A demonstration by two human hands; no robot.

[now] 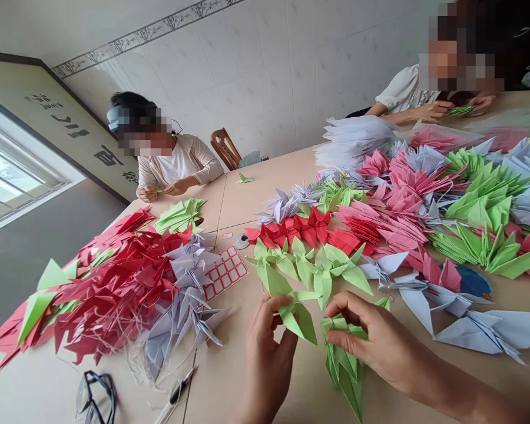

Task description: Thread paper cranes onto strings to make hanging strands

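Observation:
My left hand (269,353) pinches an unfolded-winged green origami crane (304,321) between thumb and fingertips. Beside it, my right hand (375,333) grips a bunch of flat-folded green paper cranes (347,380) that hangs down below the fingers. The two hands are close but apart. Just beyond them lies a row of opened green cranes (300,259), with a row of red cranes (304,229) behind. Pale lilac cranes (463,315) rest to the right of my right hand.
A heap of red cranes (123,277) with strings covers the table's left. Glasses (96,397), a pen (176,393) and a red-bordered label sheet (225,274) lie nearby. Pink and green piles (490,188) fill the right. Two people sit across, each holding green paper.

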